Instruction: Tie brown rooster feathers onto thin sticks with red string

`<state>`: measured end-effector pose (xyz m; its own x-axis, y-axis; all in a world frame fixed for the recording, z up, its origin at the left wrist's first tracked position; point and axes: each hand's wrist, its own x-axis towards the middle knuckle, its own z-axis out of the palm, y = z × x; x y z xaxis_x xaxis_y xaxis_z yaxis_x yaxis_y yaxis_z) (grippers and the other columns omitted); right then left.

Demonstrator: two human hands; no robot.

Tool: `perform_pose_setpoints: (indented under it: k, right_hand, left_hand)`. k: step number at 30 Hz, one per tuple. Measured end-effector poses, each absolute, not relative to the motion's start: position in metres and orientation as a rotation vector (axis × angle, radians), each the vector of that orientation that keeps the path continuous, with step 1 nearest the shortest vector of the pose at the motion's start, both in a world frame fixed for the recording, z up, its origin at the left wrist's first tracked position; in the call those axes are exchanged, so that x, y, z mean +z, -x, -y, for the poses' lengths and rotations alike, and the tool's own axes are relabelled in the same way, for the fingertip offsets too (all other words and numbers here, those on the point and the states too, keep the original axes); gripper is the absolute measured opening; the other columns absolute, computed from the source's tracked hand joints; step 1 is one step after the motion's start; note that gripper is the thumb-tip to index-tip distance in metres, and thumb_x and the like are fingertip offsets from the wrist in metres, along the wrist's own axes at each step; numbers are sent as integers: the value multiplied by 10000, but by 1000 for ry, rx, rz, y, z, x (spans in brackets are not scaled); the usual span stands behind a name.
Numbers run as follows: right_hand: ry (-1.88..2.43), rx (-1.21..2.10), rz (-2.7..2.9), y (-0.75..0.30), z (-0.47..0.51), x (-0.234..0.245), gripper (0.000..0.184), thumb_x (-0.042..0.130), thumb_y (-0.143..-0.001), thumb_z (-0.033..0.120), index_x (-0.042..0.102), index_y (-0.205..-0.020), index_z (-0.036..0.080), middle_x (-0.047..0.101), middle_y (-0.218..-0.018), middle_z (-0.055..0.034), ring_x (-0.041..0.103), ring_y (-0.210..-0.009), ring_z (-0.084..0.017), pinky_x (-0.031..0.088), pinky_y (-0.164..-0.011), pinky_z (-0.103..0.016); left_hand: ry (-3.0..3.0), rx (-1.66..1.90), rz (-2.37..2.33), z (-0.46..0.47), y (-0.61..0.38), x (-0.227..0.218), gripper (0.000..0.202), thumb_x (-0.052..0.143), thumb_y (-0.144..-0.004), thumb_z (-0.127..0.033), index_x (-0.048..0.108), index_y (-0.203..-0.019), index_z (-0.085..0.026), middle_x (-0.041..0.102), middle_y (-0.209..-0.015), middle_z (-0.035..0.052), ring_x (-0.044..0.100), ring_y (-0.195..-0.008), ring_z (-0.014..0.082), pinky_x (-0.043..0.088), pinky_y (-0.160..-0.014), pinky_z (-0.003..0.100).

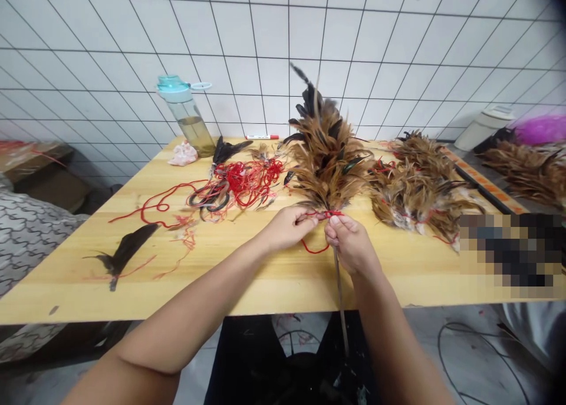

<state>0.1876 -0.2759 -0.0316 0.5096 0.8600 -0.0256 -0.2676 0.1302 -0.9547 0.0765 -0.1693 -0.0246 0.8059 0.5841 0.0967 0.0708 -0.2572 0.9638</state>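
Observation:
A feather duster [326, 151] of brown and black feathers stands upright on a thin stick [341, 310] that runs down past the table edge. My left hand [287, 228] is closed, pinching a red thread [315, 249] at the base of the feathers. My right hand [351, 243] is closed around the stick just below the feathers, with the same red thread wound there. A loop of thread hangs between the two hands.
On the wooden table [265, 281] lie a tangle of red thread with scissors [234, 184], a dark loose feather [126, 249], heaps of brown feathers [415, 187], a water bottle [188, 117] and a red marker [262, 137]. A blurred patch covers the right edge.

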Motion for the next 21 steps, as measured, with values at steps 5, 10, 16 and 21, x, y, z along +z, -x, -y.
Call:
perform_pose_setpoints:
  k: [5,10,16,21]
  right_hand:
    - [1444,631,880,-180,281,-32,313,554,-812,410,486,-601,189,438,-526,35,379,-487,-92,285,-493,-247]
    - [1814,189,993,-166,284,-37,261,452,-866,352,594,-718,190,543,-584,7,484,-548,-136,374,-579,-272]
    - [1773,165,859,-153,279,-42,229,504,-829,362,643,-802,182,577,-603,0,516,-557,-147,405,-574,-275]
    - [1533,351,695,-151,275,-46,244,571,-793,405,620,-725,176,552,-584,12,497,-557,-129,392,-557,-262]
  left_hand:
    - [-1677,504,-439,174,-69,-16,274,643,-776,-395,718,-767,-131,686,-772,53,576,-741,181,423,-711,271]
    - [-1632,542,-607,183,-74,-35,313,565,-819,-401,691,-778,-118,697,-803,77,597,-772,192,449,-735,289]
    - [-1319,618,-547,195,-80,-40,201,557,-812,-290,613,-707,-128,652,-705,42,589,-718,147,451,-755,273]
    - [-1219,621,-512,193,-76,-32,155,618,-764,-262,603,-700,-122,618,-667,19,555,-690,125,431,-763,271]
